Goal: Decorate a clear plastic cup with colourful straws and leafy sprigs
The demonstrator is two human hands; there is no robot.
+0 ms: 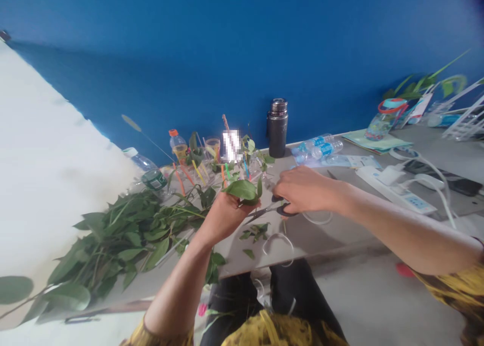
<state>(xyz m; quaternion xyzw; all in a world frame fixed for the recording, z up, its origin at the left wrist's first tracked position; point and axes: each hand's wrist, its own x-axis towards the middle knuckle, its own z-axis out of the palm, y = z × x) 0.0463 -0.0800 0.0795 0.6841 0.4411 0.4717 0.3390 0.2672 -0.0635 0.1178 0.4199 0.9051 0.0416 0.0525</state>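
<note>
Holding, L hand [231, 216]: one leafy sprig [241, 189], fingers curled round its lower end, leaves up top; exact grip partly hidden. R hand [302, 188]: scissors [286, 212], qty 1, gripped by the blk handles, blades aimed toward my L hand and just beside it; can't tell if blades are apart or together.

Location: sprig is above the middle of the tbl [321, 240], scissors to its R.

Done, as far as I can judge: some cutting. Small clippings [256, 232], a few pcs, lie on tbl below my hands, plus one loose leaf [248, 254] nearer the edge. At back, greenery [269, 159] sits among coloured straws [197, 173] & clear cups [212, 147]; prob. pcs dealt w/, tho can't confirm.

Left, by my est.: the bulk. Leaf heap [132, 240], large, along L side of tbl, stems tangled, mostly whole by the look of it. Stem count n/a, too overlapped. Sprig in hand: unfinished, I'd say, w/ scissors so near.

Also on tbl: blk flask [278, 129], upright, by blue wall [212, 58]; orange-capped btl [177, 144]; green-label btl [154, 179]; blue-label btls [327, 148], lying down; power strip [397, 189], R side, plugs in.
</note>
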